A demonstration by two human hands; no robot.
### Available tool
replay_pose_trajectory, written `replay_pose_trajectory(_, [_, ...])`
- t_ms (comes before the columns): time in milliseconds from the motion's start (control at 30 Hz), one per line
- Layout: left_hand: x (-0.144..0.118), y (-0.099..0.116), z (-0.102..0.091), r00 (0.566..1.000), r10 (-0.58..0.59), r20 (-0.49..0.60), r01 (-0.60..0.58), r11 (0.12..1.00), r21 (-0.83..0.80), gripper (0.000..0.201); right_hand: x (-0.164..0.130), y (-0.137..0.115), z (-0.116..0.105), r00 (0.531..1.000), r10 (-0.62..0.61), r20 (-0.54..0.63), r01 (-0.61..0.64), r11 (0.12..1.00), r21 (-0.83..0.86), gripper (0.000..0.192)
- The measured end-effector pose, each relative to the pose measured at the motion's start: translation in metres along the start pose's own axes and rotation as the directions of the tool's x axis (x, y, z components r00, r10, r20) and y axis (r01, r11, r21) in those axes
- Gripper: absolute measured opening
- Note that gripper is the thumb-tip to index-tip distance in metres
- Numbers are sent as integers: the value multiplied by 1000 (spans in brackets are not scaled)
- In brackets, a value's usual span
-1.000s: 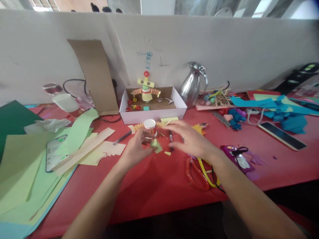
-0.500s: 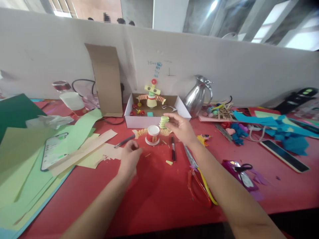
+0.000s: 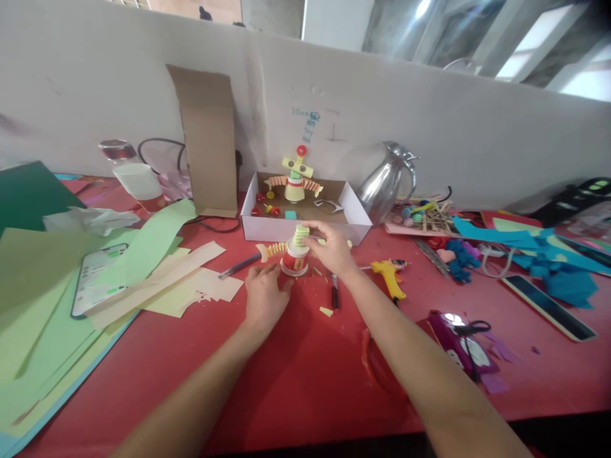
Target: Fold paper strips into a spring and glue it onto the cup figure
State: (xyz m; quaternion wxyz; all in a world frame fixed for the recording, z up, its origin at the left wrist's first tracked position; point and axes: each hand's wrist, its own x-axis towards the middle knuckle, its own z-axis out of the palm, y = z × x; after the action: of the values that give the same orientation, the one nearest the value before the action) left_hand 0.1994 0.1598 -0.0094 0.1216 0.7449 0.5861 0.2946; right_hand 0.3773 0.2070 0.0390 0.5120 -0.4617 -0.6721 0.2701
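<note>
At frame centre: right hand (image 3: 331,247) pinches folded paper (image 3: 301,236) at the cup's (image 3: 294,262) top, apparently keeping its folds stacked | Lower left of cup: left hand (image 3: 266,296) open, fingers relaxed, perhaps ready to steady.

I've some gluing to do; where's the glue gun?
In the head view, the glue gun lies right of the right hand, on the red table.

Red-surfaced table (image 3: 305,369) stands before a low white partition (image 3: 86,83) marked with blue writing (image 3: 311,119); beyond: pale pillar (image 3: 337,22), grey wall (image 3: 272,22), bright panels (image 3: 589,73) at upper right.
</note>
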Motion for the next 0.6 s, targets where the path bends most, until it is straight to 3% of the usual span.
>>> replay_pose_trajectory(300, [-12, 15, -5, 999, 45, 23, -48, 984, 171, 38, 0, 7, 4, 996, -87, -36, 84, 995, -58, 27])
replay_pose_trajectory(600, [-15, 16, -3, 991, 124, 43, -131, 965, 227, 34, -2, 7, 6, 992, -125, -28, 120, 984, -129, 25])
